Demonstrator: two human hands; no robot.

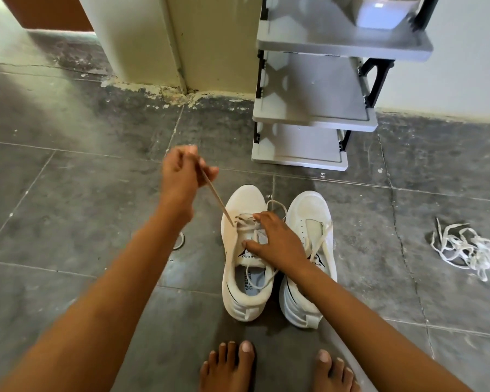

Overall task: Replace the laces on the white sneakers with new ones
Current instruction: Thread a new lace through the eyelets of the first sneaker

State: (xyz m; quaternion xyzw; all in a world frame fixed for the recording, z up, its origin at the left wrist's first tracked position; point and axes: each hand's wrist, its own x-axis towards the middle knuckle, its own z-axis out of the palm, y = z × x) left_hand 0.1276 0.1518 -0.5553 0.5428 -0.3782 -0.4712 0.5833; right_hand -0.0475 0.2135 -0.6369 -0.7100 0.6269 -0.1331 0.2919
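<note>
Lace (216, 195) limp, flat, light; left hand (181, 176) fingers pinched shut on its end, pulling taut. Right hand (277, 241) spread open, steadying left sneaker (245, 199).

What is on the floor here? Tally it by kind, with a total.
White sneakers: 2
Loose lace pile: 1
Grey shelf rack: 1
Bare feet: 2
Total: 6
</note>
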